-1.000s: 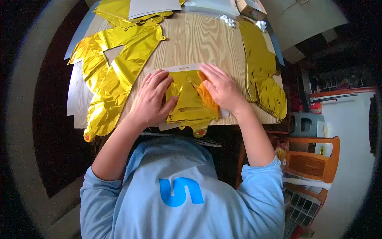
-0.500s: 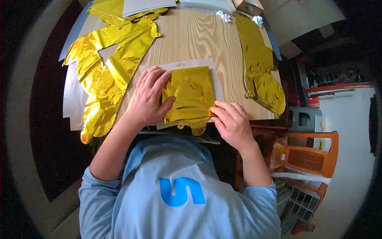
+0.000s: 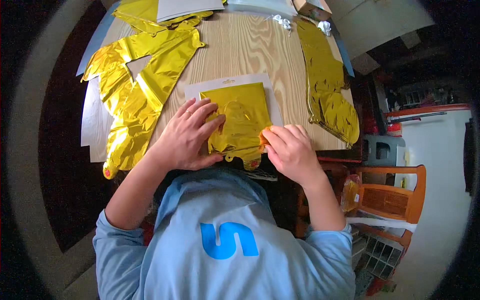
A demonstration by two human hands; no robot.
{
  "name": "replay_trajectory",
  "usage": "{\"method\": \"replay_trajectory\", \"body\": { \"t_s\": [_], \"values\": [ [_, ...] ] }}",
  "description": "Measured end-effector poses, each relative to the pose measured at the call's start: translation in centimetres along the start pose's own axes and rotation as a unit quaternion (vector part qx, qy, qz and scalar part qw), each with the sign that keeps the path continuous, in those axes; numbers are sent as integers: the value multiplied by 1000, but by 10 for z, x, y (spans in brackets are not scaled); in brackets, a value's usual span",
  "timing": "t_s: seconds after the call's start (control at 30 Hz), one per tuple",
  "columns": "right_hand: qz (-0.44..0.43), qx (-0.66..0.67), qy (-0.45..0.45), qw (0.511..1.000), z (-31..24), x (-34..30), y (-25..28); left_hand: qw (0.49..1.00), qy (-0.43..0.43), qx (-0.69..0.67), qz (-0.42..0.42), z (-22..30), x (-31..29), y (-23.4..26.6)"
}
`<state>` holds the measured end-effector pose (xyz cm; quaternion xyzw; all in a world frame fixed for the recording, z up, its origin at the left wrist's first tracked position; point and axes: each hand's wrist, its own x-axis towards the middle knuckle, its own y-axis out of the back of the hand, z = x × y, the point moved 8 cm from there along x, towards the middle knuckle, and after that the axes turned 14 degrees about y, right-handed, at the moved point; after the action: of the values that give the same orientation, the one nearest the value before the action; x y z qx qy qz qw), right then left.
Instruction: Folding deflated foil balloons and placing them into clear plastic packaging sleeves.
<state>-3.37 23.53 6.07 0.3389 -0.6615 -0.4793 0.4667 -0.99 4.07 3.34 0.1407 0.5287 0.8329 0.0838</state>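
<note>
A gold foil balloon point(image 3: 242, 107), folded into a rough square, lies on a white card with a hanging hole point(image 3: 207, 86) at the table's near edge. My left hand point(image 3: 186, 137) rests on the foil's left side, fingers stretched out and thumb by the lower left corner. At the lower right corner, my right hand point(image 3: 295, 152) is closed on a small crumpled orange cloth-like piece point(image 3: 263, 137) that touches the foil. A foil tab with a red mark point(image 3: 252, 164) sticks out past the near edge. Part of the foil is hidden under my left fingers.
A flat gold foil balloon point(image 3: 150, 85) spreads over the table's left side and hangs over its edge. More folded gold foil point(image 3: 325, 85) lies at the right. White sheets point(image 3: 187, 7), white ribbon curls point(image 3: 281, 21) and a cardboard box point(image 3: 312, 7) sit at the back.
My left hand has slid toward me along the foil's left side, uncovering its upper left corner. My right hand has shifted slightly left, with more of the orange piece showing.
</note>
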Motion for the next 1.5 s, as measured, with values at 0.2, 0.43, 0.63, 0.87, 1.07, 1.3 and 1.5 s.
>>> {"method": "replay_trajectory", "body": {
  "t_s": [0.2,0.43,0.63,0.87,1.07,1.3,1.5],
  "values": [
    [-9,-50,36,998,-5,13,3,1000,-12,-3,0,0,0,3],
    [14,-2,40,999,-9,15,3,1000,-9,-9,0,-1,-1,5],
    [92,92,-21,991,28,21,13,1000,-7,-18,-2,-2,1,4],
    [76,85,-31,993,65,63,-15,1000,2,-16,4,-3,-1,4],
    [68,-12,23,997,64,69,-35,1000,7,-20,11,-3,-2,3],
    [73,-49,39,995,60,68,-38,1000,0,-15,21,-1,-4,5],
    [84,14,12,996,70,63,-39,999,9,-16,38,-5,-11,4]
  ]
}}
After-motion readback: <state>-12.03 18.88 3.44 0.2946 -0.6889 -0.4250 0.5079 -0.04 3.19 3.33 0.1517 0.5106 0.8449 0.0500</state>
